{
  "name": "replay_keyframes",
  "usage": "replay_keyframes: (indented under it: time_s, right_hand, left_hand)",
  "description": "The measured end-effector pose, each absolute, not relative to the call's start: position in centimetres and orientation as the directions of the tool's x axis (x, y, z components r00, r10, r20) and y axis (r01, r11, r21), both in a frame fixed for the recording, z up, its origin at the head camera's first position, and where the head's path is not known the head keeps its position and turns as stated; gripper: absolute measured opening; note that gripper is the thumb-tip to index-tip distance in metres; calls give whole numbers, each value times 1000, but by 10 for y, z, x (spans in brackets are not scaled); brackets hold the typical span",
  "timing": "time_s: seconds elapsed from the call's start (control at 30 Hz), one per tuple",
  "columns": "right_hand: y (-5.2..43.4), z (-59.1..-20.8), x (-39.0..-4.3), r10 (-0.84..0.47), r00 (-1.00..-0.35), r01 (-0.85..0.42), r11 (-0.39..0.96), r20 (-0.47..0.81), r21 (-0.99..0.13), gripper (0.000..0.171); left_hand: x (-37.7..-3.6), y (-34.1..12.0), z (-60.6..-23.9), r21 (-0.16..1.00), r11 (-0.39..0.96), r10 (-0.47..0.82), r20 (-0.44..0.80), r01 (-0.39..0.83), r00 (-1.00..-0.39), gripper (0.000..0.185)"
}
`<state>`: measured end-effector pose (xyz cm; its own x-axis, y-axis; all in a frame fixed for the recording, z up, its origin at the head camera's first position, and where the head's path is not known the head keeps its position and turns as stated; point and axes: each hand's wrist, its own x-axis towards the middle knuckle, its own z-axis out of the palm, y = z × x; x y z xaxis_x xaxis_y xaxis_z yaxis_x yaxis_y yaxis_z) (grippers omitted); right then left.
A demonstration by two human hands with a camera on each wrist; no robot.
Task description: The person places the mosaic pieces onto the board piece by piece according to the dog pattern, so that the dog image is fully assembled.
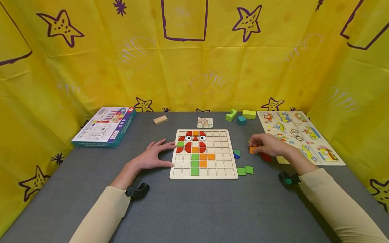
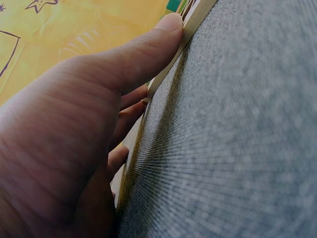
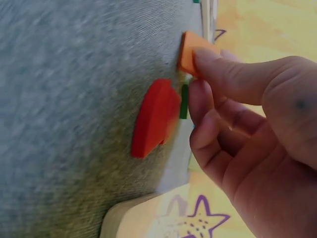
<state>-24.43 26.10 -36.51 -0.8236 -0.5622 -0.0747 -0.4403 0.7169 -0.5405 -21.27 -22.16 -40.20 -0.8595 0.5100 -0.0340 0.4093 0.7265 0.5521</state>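
A wooden grid board point(image 1: 219, 172) lies mid-table, with red, green, orange and eye tiles set in some of its squares. My left hand point(image 1: 153, 156) rests at the board's left edge, thumb and fingers spread and fairly straight; the left wrist view has the thumb point(image 2: 148, 52) against the rim. To the right of the board, my right hand point(image 1: 267, 144) pinches an orange square tile point(image 3: 190, 52) between thumb and fingers. Below that hand lie red curved tiles point(image 3: 154, 119), with a green tile point(image 3: 184, 100) close by.
Green square tiles point(image 1: 249, 169) and a green-and-blue tile point(image 1: 236, 153) lie by the board's right edge. A small pattern card point(image 1: 205, 123) and several blocks point(image 1: 249, 114) stand behind. A picture puzzle board point(image 1: 299, 135) is at right, a box point(image 1: 104, 126) at left.
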Motion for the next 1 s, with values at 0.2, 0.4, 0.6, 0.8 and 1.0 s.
replay_keyframes:
  time_s: [0.2,0.4,0.6,0.8,1.0]
  right_hand:
    - [252,-364,-246,-578,-815,-451,686,-50,-571,10]
    - [233,-365,-246,-600,-800,-469,643,-18,-606,10]
    - [205,-364,-241,-627,-779,-478,607,-13,-635,13]
    - [176,-364,-234,-677,-736,-505,546,3,-668,13]
    - [153,-364,-230,-713,-701,-511,524,-22,-682,12]
  left_hand:
    - [-212,-222,-402,548,727,512,-32,413,-858,81]
    - [-212,-223,-402,549,723,516,-25,420,-856,82]
    - [-213,-224,-403,542,718,526,-13,436,-850,81]
    - [-213,-224,-402,546,721,520,-20,426,-854,81]
    - [-213,-223,-402,544,719,526,-20,433,-850,80]
